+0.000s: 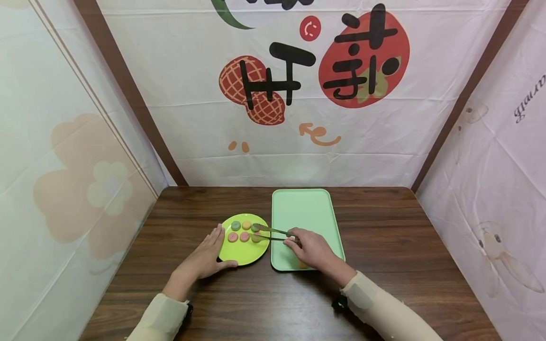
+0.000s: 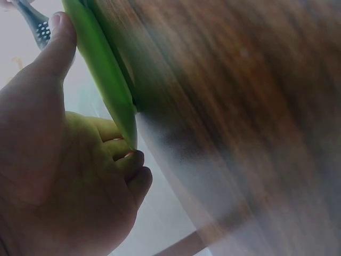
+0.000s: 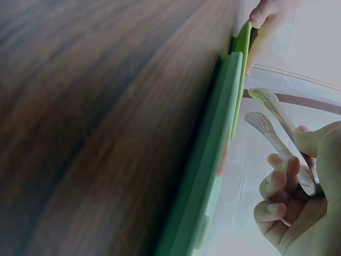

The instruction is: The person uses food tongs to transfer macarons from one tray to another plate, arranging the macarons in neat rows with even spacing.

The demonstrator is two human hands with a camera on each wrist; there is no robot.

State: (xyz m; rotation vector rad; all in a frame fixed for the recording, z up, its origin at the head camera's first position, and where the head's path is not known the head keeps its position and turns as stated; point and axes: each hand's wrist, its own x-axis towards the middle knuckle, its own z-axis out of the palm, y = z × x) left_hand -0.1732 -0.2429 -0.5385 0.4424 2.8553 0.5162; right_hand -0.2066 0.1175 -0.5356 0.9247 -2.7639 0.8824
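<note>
My left hand point(image 1: 206, 258) rests against the left rim of a yellow-green plate point(image 1: 247, 258), fingers straight and thumb spread along the near edge. Several small macarons sit on the plate in two rows: green point(image 1: 236, 225) and yellow point(image 1: 246, 225) behind, pink point(image 1: 232, 237) in front. Serving tongs point(image 3: 259, 122) with perforated heads are gripped in my right hand point(image 1: 313, 248) between thumb and fingers. The tong heads hang spread apart over the rightmost macarons; whether they touch any cannot be told.
A pale green rectangular tray point(image 1: 300, 203) lies right of the plate, under my right hand. Near its front edge an orange-yellow macaron point(image 1: 303, 265) is partly hidden by that hand. Both stand on a dark wooden table point(image 1: 384, 237) enclosed by printed cloth walls point(image 1: 298, 161).
</note>
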